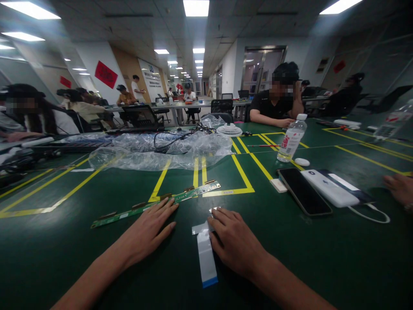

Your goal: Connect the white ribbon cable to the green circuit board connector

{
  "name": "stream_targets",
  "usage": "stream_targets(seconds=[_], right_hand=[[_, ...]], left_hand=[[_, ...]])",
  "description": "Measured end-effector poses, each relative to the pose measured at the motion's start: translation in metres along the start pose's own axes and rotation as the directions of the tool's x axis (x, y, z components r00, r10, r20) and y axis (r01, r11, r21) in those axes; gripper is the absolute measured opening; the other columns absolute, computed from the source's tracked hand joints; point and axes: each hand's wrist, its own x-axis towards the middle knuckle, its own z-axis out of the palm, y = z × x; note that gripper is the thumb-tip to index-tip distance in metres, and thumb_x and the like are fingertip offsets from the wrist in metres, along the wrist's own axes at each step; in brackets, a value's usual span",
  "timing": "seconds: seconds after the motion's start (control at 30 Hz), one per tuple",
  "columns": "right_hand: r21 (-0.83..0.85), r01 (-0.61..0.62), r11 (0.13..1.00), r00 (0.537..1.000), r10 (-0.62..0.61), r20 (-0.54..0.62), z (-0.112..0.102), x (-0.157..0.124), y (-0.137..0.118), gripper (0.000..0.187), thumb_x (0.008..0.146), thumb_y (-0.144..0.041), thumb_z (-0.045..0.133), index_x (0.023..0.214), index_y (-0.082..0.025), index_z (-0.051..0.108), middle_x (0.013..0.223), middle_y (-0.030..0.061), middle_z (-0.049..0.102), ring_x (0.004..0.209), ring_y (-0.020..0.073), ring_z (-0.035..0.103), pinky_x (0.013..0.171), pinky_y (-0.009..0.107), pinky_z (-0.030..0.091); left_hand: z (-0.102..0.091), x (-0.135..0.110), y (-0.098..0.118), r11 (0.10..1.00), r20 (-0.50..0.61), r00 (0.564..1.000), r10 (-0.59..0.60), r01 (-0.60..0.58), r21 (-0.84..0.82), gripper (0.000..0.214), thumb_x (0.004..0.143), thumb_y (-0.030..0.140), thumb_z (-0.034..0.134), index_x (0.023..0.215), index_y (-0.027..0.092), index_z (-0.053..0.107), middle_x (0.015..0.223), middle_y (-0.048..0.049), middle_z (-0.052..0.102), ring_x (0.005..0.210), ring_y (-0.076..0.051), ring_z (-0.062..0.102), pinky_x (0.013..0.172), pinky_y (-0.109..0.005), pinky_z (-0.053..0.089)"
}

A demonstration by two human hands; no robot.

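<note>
Centre-left of frame, long green circuit board (130, 212) slants across table (51, 245); left hand (151, 224) flat, fingers outstretched onto it, gripping nothing. Lower centre, right hand (237, 239), fingers bent, touches white ribbon cable (206, 258); can't tell from here whether pinching. Board looks light, stiff, fragile: lift by edges. Cable looks flimsy.

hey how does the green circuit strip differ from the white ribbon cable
The circuit strip is green; the ribbon cable is white with a blue end. The strip looks longer than the cable. The strip slants across the table; the cable's main length points toward you. Both are narrow.
</note>
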Motion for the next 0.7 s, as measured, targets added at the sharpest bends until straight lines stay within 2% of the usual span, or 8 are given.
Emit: stream_targets(seconds=[0.7], right_hand=[[0.006, 0.029, 1.000, 0.999, -0.029, -0.036, 0.0019, -0.0010, -0.0048, 0.034, 0.098, -0.026, 0.046, 0.125, -0.014, 0.063, 0.139, 0.0150, 0.056, 0.131, 0.0269, 0.048, 0.112, 0.045, 0.036]], left_hand=[[-0.0008, 0.0018, 0.0086, 0.997, -0.015, 0.997, 0.072, -0.072, 0.009, 0.059, 0.103, 0.053, 0.035, 0.156, 0.030, 0.024, 0.162, -0.0014, 0.020, 0.149, -0.027, 0.019, 0.118, -0.056, 0.026]])
